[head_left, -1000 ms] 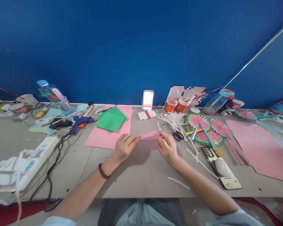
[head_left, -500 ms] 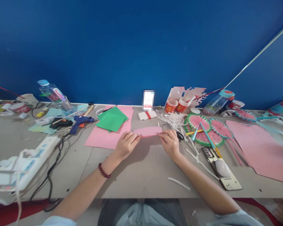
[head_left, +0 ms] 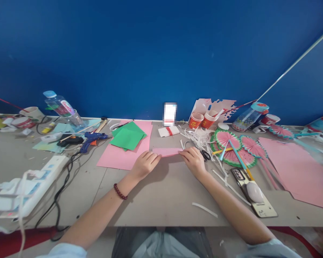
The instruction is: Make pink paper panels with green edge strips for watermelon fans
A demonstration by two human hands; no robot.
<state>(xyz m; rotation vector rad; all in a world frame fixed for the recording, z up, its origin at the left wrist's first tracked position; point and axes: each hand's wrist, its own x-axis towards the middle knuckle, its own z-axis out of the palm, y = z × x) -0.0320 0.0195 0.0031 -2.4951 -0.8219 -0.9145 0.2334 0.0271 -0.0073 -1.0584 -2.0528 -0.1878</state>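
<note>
A folded strip of pink paper [head_left: 169, 152] is stretched level between my two hands, above the grey table. My left hand [head_left: 145, 164] pinches its left end, with a dark red bead bracelet on the wrist. On the other end, my right hand [head_left: 193, 161] has thumb and fingers closed. Left of the strip, green paper squares [head_left: 129, 136] lie on a larger pink sheet [head_left: 115, 157]. Just beyond my right hand are scissors [head_left: 205, 155], partly hidden, and a heap of white paper strips [head_left: 199, 138].
On the left are a blue glue gun [head_left: 93, 139], a power strip [head_left: 44, 188] with cables and a plastic bottle [head_left: 60, 104]. Paper fans [head_left: 227, 139], red paper cups [head_left: 196, 120], a phone [head_left: 265, 208] under a white mouse [head_left: 254, 192] and pink sheets [head_left: 298, 168] lie to the right.
The pink strip looks narrower from front to back and flatter than before. Both hands keep their hold and have barely shifted.
</note>
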